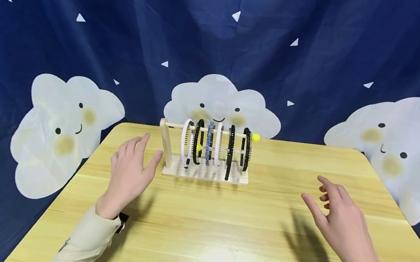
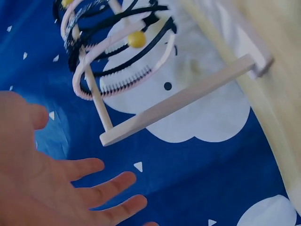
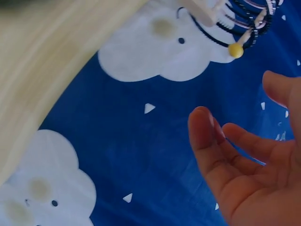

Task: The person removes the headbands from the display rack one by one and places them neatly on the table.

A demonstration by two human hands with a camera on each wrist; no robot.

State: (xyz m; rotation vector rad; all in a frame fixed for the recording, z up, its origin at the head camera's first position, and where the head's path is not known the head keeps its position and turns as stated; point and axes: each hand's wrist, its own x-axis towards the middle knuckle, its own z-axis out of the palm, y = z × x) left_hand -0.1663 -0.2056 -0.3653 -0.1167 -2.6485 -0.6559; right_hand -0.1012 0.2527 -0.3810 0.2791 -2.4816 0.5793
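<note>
A wooden rack [image 1: 167, 143] stands at the back middle of the table. Several headbands hang along its upper rod, among them a white headband [image 1: 184, 141], a blue speckled headband [image 1: 209, 144], a pink headband [image 1: 218, 145] and a black headband [image 1: 230, 152]. Yellow balls cap the rods; one yellow ball [image 1: 256, 137] sits at the upper right end. Just left of the rack my left hand [image 1: 129, 169] hovers with fingers spread, touching nothing. My right hand [image 1: 343, 228] is held above the table on the right, well apart from the rack, its fingers loosely bent around nothing.
The light wooden table [image 1: 204, 217] runs back to a dark blue curtain [image 1: 206, 27] printed with white clouds and small triangles. Dark bands show at both wrists by the pale sleeves.
</note>
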